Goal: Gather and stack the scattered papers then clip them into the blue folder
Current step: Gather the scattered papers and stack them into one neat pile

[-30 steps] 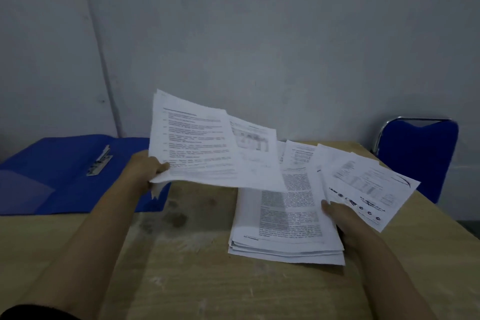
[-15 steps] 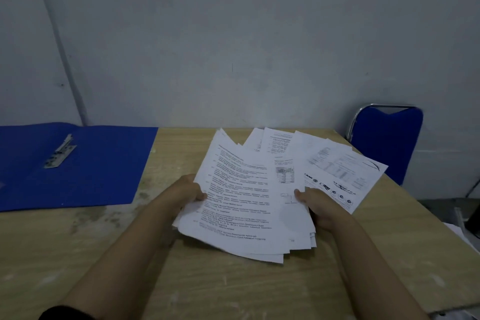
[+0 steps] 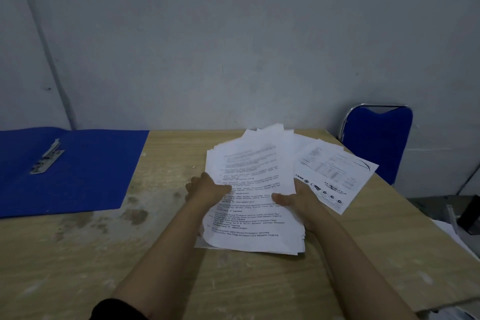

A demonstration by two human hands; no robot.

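- Folder (image 3: 78, 169) lies open far left on the table (image 3: 78, 254), clip (image 3: 46, 157) exposed for filing.
- Left hand (image 3: 205, 188) grips the papers (image 3: 249, 197) at their left edge.
- Right hand (image 3: 298, 200) pinches the right edge, likely squaring the stack; some sheets fan out rightward.

both forearms reach forward from the bottom of the view and lean in toward each other. the left hand (image 3: 206, 189) grips the left edge of the stack of papers (image 3: 249, 197), thumb lying on top of the top sheet, the other fingers hidden beneath. the right hand (image 3: 298, 199) holds the right edge of the same stack, thumb pointing left across the top page, fingers tucked out of sight under the sheets. the two thumbs point toward one another, apart. both forearms are bare; a dark sleeve (image 3: 114, 310) shows at the near end of the left arm
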